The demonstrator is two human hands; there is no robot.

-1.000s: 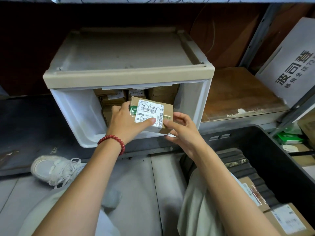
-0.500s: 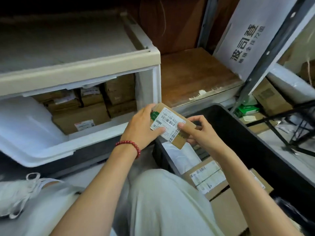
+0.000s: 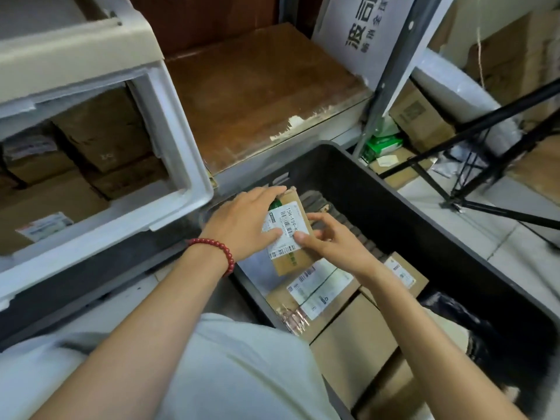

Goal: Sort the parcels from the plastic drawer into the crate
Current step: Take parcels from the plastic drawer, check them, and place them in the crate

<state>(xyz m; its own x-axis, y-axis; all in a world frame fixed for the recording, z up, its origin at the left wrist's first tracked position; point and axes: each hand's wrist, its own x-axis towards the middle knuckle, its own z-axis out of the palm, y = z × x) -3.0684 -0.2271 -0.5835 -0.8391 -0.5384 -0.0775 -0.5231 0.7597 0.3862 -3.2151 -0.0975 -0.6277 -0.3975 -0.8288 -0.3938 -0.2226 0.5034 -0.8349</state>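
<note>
Storage shelving is filling the top of the frame, with a worn wooden shelf board lying at upper centre. At the middle of the frame I am holding a small brown parcel with a white barcode label over the upper-left end of the black crate. I cannot tell whether it is touching the crate's floor. My left hand is gripping its left side, thumb lying on the label and fingers curling over the far edge. My right hand is pinching its right side, thumb pressing on the label. Just below the parcel, more labelled cartons are lying flat in the crate. At the left, the white plastic drawer is standing open, with brown boxes stacked inside. A red bead bracelet is sitting on my left wrist. At the right, a black tripod is standing on the floor beyond the crate.
</note>
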